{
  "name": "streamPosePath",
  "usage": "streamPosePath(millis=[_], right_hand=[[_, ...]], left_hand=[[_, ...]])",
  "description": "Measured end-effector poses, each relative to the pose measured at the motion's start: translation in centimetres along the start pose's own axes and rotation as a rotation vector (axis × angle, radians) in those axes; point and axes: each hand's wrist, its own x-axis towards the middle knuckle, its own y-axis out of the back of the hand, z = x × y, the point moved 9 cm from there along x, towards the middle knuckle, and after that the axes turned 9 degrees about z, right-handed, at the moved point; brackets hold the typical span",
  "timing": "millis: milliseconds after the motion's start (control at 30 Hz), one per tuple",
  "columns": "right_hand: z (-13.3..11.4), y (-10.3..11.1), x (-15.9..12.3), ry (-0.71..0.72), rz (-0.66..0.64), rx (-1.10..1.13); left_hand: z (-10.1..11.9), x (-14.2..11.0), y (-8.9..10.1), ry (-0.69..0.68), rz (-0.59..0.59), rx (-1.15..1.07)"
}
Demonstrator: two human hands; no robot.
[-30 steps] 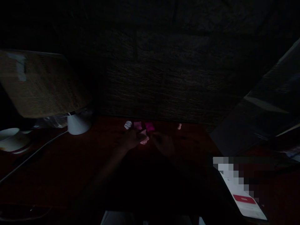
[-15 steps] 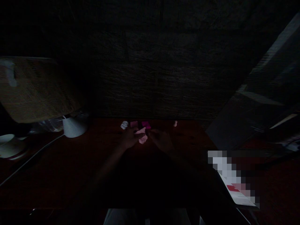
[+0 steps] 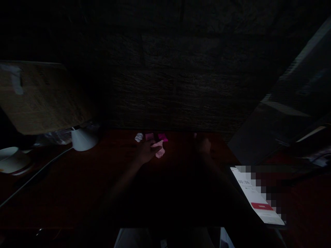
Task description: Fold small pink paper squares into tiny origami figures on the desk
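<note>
My left hand (image 3: 146, 151) has its fingers closed on a crumpled light pink piece (image 3: 159, 150), paper or cloth, I cannot tell which. Just behind it on the dark table lie a crumpled white piece (image 3: 139, 137), a flat dull pink piece (image 3: 149, 136) and a bright magenta piece (image 3: 163, 137). My right hand (image 3: 204, 146) is farther right, close to a small pink object (image 3: 195, 135) that it partly covers. Darkness hides the right fingers, and whether they touch that object is unclear.
A white cone-shaped object (image 3: 83, 140) with a cable stands at left, near a cardboard box (image 3: 43, 100) and a pale round container (image 3: 11, 160). A phone with a lit screen (image 3: 262, 206) lies at right. A stone-like wall (image 3: 165, 82) rises behind the reddish wooden table (image 3: 64, 193).
My right hand has left the light pink piece and moved right to the small pink object. My left hand still holds the light pink piece in nearly the same place.
</note>
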Motion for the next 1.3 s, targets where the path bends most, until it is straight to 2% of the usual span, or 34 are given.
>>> streamPosePath(millis=[167,300,333,367,433,500,567,667,733,933,1133,1300], right_hand=[[-0.1,0.5,-0.6,-0.191,-0.05,0.254],[-2.9,0.5,-3.0,-0.243,-0.224,0.564],[-4.1,0.3,-3.9,-0.261,-0.293,0.688],[-5.6,-0.4,-5.1,-0.344,-0.433,0.977],[-8.1,-0.5,-6.9,-0.382,-0.558,1.15],[-10.4,-1.0,-9.2,-0.55,-0.786,1.394],[-11.9,-1.0,-10.8,-0.661,-0.937,1.517],[-13.0,-0.7,-12.0,-0.715,-1.068,1.605],[-13.1,-0.8,-12.4,-0.739,-1.101,1.619],[-13.2,-1.4,-13.3,-0.832,-1.113,1.612],[-13.2,-1.6,-13.5,-0.864,-1.09,1.621],[-13.1,-1.7,-13.7,-0.86,-1.106,1.609]], left_hand=[[0.2,-0.3,0.7,-0.009,0.041,0.129],[2.3,-0.5,2.0,-0.083,0.176,0.142],[3.1,-0.6,2.3,-0.121,0.218,0.087],[3.9,-0.7,2.5,-0.16,0.239,0.02],[5.0,-0.9,2.8,-0.2,0.255,-0.111],[5.6,-1.1,3.3,-0.214,0.287,-0.216],[5.8,-1.3,3.3,-0.186,0.262,-0.382],[5.9,-1.5,2.6,-0.096,0.142,-0.661],[6.4,-1.8,2.3,-0.059,0.095,-0.752],[7.1,-2.2,1.8,0.024,0.09,-0.947],[6.7,-2.1,2.2,-0.007,0.16,-0.892],[6.6,-2.2,1.7,0.0,0.138,-0.877]])
